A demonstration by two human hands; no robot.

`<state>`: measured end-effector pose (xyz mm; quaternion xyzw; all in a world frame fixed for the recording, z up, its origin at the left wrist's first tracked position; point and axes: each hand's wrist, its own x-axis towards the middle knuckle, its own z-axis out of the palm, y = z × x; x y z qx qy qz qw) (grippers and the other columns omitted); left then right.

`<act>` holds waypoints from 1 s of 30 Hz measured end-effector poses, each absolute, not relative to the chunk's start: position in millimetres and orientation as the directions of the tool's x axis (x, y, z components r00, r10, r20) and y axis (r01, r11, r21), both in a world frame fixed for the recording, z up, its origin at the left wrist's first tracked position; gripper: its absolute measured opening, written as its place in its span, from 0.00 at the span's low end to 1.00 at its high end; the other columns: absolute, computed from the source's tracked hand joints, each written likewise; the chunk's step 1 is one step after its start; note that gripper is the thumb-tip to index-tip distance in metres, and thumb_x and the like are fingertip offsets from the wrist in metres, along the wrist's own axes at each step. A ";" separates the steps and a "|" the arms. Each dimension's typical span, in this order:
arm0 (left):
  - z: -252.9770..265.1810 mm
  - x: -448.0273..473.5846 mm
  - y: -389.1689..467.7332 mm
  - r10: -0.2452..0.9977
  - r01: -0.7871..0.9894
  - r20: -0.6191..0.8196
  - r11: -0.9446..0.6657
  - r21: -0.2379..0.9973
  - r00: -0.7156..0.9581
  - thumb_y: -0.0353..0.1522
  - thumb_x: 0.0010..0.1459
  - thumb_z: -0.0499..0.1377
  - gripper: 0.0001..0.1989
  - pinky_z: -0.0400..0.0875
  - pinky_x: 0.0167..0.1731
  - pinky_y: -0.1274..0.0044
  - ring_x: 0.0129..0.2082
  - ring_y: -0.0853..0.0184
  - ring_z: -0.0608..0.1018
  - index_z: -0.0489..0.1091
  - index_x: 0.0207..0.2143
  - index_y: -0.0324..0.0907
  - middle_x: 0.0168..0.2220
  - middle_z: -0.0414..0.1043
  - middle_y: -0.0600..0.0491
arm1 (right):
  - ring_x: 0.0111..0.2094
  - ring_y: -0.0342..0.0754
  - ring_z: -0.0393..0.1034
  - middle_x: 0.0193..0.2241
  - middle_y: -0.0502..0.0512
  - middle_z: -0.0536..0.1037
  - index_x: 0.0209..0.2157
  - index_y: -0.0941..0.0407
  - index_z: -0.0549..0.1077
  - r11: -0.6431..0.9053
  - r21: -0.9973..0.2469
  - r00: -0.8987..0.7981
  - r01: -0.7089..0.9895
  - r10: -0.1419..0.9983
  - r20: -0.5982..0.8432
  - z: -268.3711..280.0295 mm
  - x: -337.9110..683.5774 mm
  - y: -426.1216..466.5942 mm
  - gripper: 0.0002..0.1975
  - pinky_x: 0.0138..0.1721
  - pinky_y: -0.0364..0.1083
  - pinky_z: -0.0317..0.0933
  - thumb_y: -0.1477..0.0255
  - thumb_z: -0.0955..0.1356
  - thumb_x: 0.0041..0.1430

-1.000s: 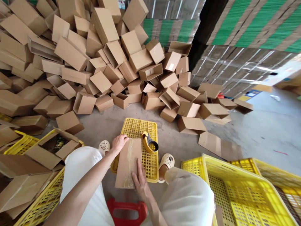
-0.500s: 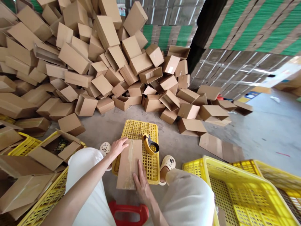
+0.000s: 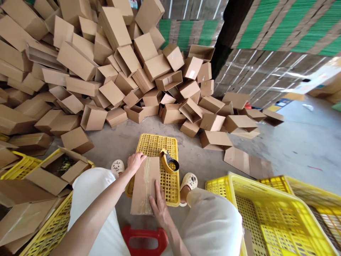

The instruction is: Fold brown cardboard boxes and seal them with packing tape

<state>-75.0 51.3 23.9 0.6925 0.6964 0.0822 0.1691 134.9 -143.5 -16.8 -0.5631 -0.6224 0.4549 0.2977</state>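
Note:
A taped cardboard box [image 3: 145, 188] lies lengthwise in front of me, on an upturned yellow plastic crate [image 3: 170, 188]. Clear tape runs along its top. My left hand [image 3: 136, 162] is at the far left corner, its fingers bent together over the edge; the fingertips are partly hidden. Along the right edge, my right hand [image 3: 160, 208] lies against the box with its fingers stretched out and thumb apart on the top. A yellow-and-black tape dispenser [image 3: 168, 163] rests on the crate, right of the box, touched by neither hand.
A big heap of cardboard boxes [image 3: 114, 92] spreads across the floor ahead. Yellow crates [image 3: 269, 199] stand at my right, and a yellow crate [image 3: 60, 220] with open boxes is at my left. A red stool [image 3: 144, 233] shows between my legs. Strapped cardboard stacks [image 3: 255, 71] stand behind.
My left hand's fingers have drawn in from stretched out to bent at the box's far corner. The right hand keeps its place on the box. The view has shifted slightly.

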 end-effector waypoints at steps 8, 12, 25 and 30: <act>18.5 -69.5 5.4 0.998 0.940 -0.022 -0.051 0.336 0.062 0.43 0.71 0.59 0.29 0.65 0.67 0.58 0.73 0.51 0.63 0.63 0.71 0.47 0.73 0.61 0.42 | 0.78 0.52 0.34 0.78 0.51 0.42 0.78 0.47 0.41 -0.040 -0.915 -0.223 0.402 0.965 -0.140 -9.3 136.2 -143.8 0.36 0.77 0.56 0.33 0.57 0.59 0.76; 20.7 -63.8 -15.9 0.992 0.940 0.037 -0.123 0.318 0.117 0.41 0.70 0.60 0.31 0.62 0.68 0.49 0.75 0.46 0.58 0.60 0.72 0.48 0.76 0.53 0.41 | 0.78 0.54 0.35 0.78 0.53 0.43 0.78 0.47 0.42 -0.021 -0.918 -0.215 0.397 0.970 -0.115 -9.7 136.0 -143.2 0.36 0.77 0.58 0.35 0.58 0.60 0.76; 10.2 -58.9 -101.6 0.963 0.907 0.070 -0.269 0.323 0.261 0.41 0.66 0.64 0.35 0.61 0.67 0.45 0.75 0.44 0.56 0.59 0.73 0.55 0.76 0.52 0.46 | 0.78 0.56 0.39 0.77 0.59 0.48 0.78 0.48 0.43 0.015 -0.892 -0.192 0.452 0.978 -0.081 -22.8 131.5 -142.4 0.36 0.76 0.61 0.38 0.56 0.59 0.76; 30.7 -63.6 -60.7 0.967 0.888 0.058 -0.250 0.385 0.247 0.36 0.72 0.57 0.17 0.51 0.71 0.46 0.70 0.52 0.67 0.75 0.60 0.56 0.70 0.66 0.50 | 0.77 0.56 0.40 0.77 0.58 0.47 0.78 0.49 0.43 0.028 -0.907 -0.214 0.420 0.974 -0.069 -17.3 134.8 -142.3 0.36 0.76 0.60 0.38 0.57 0.59 0.76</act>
